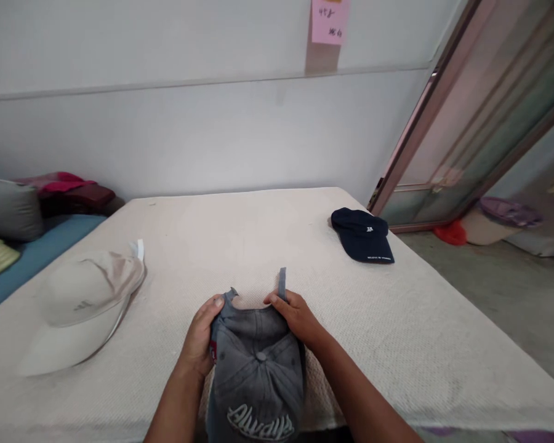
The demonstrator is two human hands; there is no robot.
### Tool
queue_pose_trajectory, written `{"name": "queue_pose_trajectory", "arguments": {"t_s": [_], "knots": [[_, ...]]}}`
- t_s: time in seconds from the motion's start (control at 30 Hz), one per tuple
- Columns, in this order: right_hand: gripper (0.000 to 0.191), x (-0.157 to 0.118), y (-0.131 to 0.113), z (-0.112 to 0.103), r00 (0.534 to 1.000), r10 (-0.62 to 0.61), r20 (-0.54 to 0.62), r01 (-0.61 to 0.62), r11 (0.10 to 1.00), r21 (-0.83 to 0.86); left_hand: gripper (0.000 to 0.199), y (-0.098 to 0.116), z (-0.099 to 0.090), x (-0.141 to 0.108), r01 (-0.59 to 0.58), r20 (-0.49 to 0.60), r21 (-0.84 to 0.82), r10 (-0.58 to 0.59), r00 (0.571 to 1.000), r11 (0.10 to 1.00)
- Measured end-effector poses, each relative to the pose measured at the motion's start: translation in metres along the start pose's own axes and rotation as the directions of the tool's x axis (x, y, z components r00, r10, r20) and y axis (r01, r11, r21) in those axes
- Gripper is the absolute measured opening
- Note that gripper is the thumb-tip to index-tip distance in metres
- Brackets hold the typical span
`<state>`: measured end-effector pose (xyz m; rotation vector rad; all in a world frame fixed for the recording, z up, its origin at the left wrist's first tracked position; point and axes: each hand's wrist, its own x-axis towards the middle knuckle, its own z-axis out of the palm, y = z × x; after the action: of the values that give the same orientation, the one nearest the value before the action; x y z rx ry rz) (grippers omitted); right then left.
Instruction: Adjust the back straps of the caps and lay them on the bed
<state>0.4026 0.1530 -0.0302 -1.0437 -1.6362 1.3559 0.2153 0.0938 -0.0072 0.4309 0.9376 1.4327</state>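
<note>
At the near edge of the counter [240, 246], grips a gray cap [259, 344] between left hand [201, 332] and right hand [297, 315], apparently to keep the undone strap [282, 282] spread; has a white cap [76, 292] by the left edge, a navy cap [360, 237] near the right edge, likely spaced for elbow room.

My hands [197, 337] hold the grey cap [258, 378], strap [282, 282] undone; I see a white cap [80, 292] left, navy cap [361, 237] right, on the table [240, 240].
</note>
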Motion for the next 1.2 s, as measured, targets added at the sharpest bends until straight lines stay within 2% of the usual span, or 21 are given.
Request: {"name": "queue_pose_trajectory", "arguments": {"t_s": [0.2,0.37,0.53,0.73,0.87,1.03,1.2], "knots": [[0.031,0.001,0.0,0.002,1.0,0.012,-0.018,-0.012,1.0,-0.008,0.016,-0.001,0.003,0.0,-0.009,-0.027,0.063,0.01,1.0,0.998],[0.029,0.002,0.001,0.002,1.0,-0.003,-0.024,0.003,1.0,0.009,0.021,-0.003,0.005,-0.001,-0.013,0.005,0.106,0.012,1.0,0.994],[0.027,0.003,0.0,0.006,0.998,0.052,0.022,-0.055,0.981,0.187,0.022,-0.012,0.009,0.001,0.002,0.028,0.212,-0.008,1.0,0.977],[0.027,0.002,-0.006,0.014,0.985,0.106,0.135,-0.156,0.878,0.453,0.021,-0.025,0.012,0.005,-0.016,0.057,0.396,-0.007,0.998,0.918],[0.023,0.001,-0.006,0.015,0.981,0.12,0.155,-0.182,0.852,0.491,0.022,-0.029,0.014,0.005,-0.027,0.062,0.441,-0.001,0.998,0.897],[0.02,0.002,-0.003,0.017,0.984,0.129,0.125,-0.176,0.827,0.534,0.02,-0.03,0.014,0.007,-0.025,0.029,0.436,0.014,0.999,0.9],[0.019,0.002,-0.004,0.018,0.978,0.146,0.147,-0.203,0.82,0.535,0.021,-0.029,0.013,0.009,-0.031,0.013,0.423,0.028,1.0,0.905]]}}
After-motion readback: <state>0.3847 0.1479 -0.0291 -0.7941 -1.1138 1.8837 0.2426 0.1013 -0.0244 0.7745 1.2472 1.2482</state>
